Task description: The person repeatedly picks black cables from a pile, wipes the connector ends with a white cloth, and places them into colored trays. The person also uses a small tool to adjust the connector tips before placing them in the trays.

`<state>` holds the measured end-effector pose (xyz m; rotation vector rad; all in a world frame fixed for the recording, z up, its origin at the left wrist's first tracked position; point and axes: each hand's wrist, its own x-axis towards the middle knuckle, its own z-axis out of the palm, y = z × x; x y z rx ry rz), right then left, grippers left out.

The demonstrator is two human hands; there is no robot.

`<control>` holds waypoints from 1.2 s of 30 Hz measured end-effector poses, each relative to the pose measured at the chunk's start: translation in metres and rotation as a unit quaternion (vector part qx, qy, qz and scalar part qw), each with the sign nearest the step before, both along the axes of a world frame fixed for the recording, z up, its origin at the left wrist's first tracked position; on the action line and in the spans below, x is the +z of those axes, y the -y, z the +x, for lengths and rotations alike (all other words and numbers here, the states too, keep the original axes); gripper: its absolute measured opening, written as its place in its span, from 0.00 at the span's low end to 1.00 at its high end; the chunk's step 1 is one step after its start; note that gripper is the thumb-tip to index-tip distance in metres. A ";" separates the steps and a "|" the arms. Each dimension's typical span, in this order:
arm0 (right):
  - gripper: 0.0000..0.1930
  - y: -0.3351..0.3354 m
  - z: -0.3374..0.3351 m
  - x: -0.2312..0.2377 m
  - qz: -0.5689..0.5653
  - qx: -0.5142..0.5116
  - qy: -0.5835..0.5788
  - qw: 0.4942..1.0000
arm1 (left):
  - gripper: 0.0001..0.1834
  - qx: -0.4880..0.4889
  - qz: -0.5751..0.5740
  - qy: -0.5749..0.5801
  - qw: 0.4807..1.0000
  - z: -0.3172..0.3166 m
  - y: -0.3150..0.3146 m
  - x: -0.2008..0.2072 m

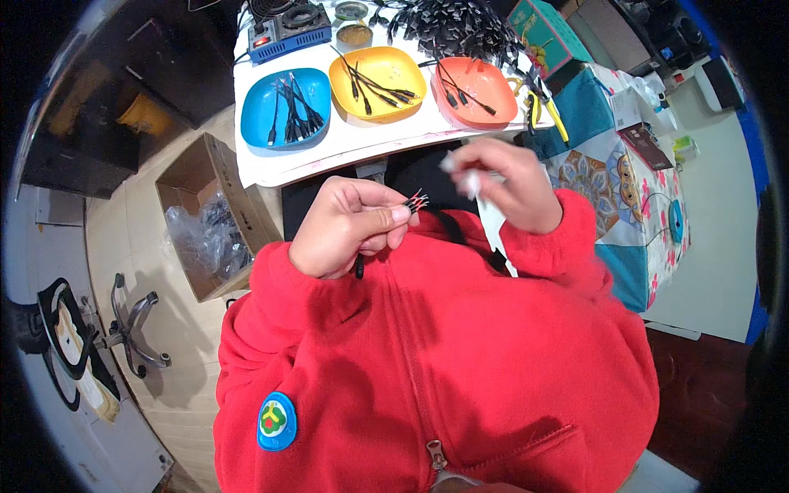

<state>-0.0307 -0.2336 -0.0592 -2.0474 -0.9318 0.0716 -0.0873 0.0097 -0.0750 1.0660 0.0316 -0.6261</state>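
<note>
My left hand pinches a small bundle of black cables, whose ends show red and dark wires. A black connector hangs below that hand. My right hand, slightly blurred, grips a white tissue that trails down toward my red sleeve. Both hands are in front of my chest, apart from each other, near the table's front edge. Beyond them, a blue tray, a yellow tray and an orange tray stand in a row, each with short black cables inside.
Behind the trays are a blue device with a red switch, a small round tin and a heap of black cables. Yellow-handled pliers lie right of the orange tray. A cardboard box holding plastic bags sits on the floor.
</note>
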 end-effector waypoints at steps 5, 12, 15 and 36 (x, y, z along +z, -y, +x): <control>0.12 -0.015 -0.007 0.004 0.022 0.072 0.126 0.989 | 0.06 -0.036 -0.018 -0.016 0.999 0.005 0.001 0.002; 0.12 -0.019 -0.010 0.009 0.042 0.088 0.134 0.986 | 0.06 -0.057 -0.046 -0.021 0.997 0.003 0.002 0.005; 0.13 -0.018 -0.015 0.009 0.047 0.052 0.128 0.989 | 0.06 -0.060 -0.051 -0.025 0.997 0.000 0.003 0.005; 0.05 -0.013 -0.025 -0.001 0.062 0.003 0.022 0.998 | 0.07 0.114 0.298 0.422 0.848 -0.015 0.027 0.005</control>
